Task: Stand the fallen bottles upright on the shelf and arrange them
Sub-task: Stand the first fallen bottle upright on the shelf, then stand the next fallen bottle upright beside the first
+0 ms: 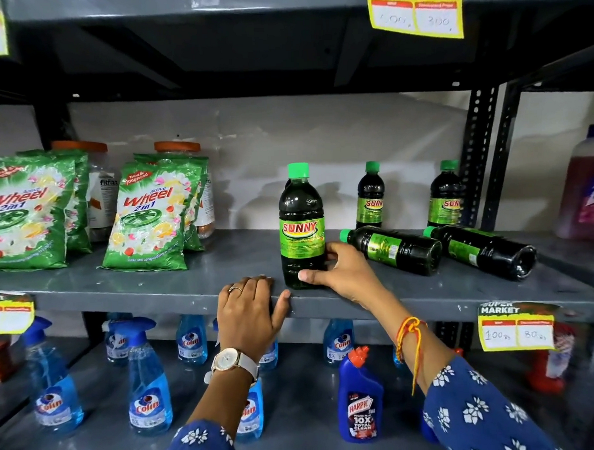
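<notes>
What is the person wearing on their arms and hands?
Both arms have blue sleeves with white flowers. The left hand has a ring on one finger and a round, pale-faced watch with a light strap on the wrist. The right hand has red and yellow threads tied around its wrist.

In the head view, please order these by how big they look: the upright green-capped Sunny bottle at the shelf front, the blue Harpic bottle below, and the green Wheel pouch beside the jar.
1. Green Wheel detergent pouch.
2. Dark Sunny bottle, held by the right hand.
3. Blue Harpic bottle.
Two and three look close; differing nearness to the camera makes that order unsure.
</notes>
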